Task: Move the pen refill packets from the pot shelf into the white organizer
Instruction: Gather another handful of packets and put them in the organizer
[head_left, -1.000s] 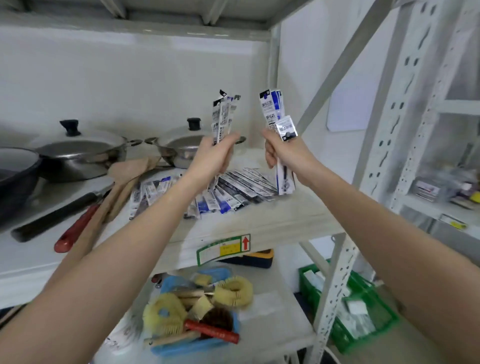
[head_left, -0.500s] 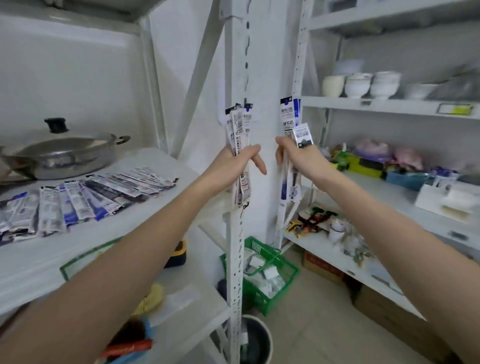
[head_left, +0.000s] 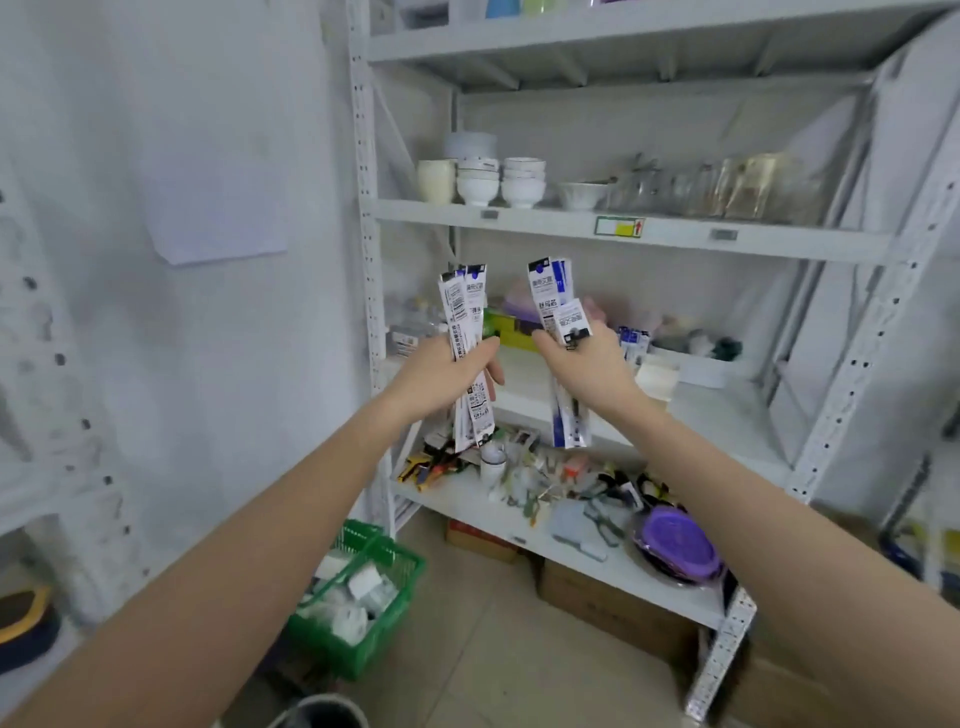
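My left hand (head_left: 447, 371) grips a bundle of long white and blue pen refill packets (head_left: 464, 306), held upright at chest height. My right hand (head_left: 587, 364) grips a second bundle of refill packets (head_left: 550, 293), also upright, about a hand's width to the right. Both bundles hang in front of the middle shelf (head_left: 727, 410) of a white metal rack. A white organizer (head_left: 696, 364) with packets standing in it sits on that shelf, just right of my right hand. The pot shelf is out of view.
Bowls (head_left: 501, 182) and glass jars (head_left: 737, 187) fill the upper shelf. Small clutter and a purple lid (head_left: 675, 540) lie on the lower shelf. A green basket (head_left: 400, 571) stands on the floor beside cardboard boxes (head_left: 613, 608). The rack's upright post (head_left: 366, 260) stands left of my hands.
My view has swung right, away from the pot shelf and its spread packets, to face the other rack. Both hands kept their bundles and moved with the turn.
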